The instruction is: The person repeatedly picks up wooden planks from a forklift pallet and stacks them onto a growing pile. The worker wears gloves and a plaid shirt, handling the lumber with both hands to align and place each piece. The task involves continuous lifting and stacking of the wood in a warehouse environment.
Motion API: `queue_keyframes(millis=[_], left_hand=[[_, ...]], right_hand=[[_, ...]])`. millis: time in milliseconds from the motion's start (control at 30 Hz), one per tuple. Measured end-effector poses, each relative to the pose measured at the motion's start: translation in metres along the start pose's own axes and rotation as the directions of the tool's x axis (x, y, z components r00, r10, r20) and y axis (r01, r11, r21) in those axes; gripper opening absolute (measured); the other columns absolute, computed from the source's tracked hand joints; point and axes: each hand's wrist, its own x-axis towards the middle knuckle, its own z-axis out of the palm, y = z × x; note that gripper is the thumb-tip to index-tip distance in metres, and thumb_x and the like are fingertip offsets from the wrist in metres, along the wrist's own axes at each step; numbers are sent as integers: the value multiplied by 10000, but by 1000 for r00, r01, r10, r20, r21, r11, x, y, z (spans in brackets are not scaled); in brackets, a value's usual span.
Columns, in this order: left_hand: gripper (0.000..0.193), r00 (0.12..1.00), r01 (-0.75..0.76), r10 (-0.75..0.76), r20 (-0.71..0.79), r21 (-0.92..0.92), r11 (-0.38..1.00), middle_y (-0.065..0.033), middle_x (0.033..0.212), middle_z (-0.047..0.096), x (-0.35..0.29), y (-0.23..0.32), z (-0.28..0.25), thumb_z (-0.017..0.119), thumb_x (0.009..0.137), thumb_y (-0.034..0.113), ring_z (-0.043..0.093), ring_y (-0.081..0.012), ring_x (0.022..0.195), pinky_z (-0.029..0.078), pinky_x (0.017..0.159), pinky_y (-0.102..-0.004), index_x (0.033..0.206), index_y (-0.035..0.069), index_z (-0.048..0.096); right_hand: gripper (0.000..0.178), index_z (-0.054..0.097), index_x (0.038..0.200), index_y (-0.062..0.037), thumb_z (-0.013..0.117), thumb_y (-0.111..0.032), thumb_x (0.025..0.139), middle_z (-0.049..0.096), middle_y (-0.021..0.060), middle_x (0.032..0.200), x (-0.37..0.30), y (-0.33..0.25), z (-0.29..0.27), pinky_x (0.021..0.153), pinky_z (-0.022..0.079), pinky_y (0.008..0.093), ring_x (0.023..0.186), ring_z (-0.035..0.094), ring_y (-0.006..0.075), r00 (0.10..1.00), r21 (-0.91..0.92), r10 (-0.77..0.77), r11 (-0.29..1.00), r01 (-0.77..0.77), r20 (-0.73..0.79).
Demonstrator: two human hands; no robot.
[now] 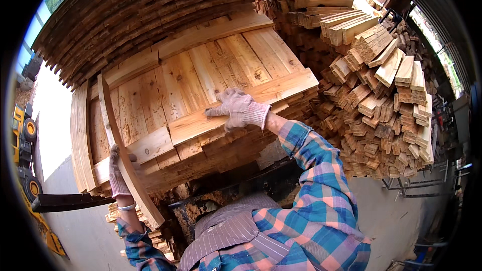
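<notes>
My left hand, in a light knitted work glove, grips a long narrow wooden board. This board is tilted across the left end of a stack of planks, its lower end hanging past the near side. My right hand, gloved alike, lies on the lengthwise plank along the stack's near edge, with its fingers stretched out and apart. Between the near plank and a similar far plank, crosswise boards lie side by side. Another board lies along the left end.
A tall wall of stacked boards rises behind. Piles of short cut wood stand at the right. A dark metal bar juts out at the lower left, beyond which is a yellow wheeled machine. Concrete floor shows at the lower right.
</notes>
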Motion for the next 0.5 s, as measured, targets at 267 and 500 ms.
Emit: queue_keyframes(millis=[267,500], left_hand=[[692,771,-186,611,-179,854,485,-141,854,654,26,30,32,678,813,533,632,-226,652,524,558,-326,1219,-11,543],[811,684,302,721,-110,943,-142,-144,1402,456,25,158,-46,668,792,562,480,-329,1262,451,970,-473,1433,160,374]], right_hand=[[753,421,1435,-177,771,-315,784,598,174,1206,41,-16,-2,886,511,358,1108,563,305,952,783,161,612,112,-262],[251,531,1180,-77,564,-212,971,388,-17,628,216,-156,-11,431,308,268,557,390,100,939,770,-191,-539,-343,285]])
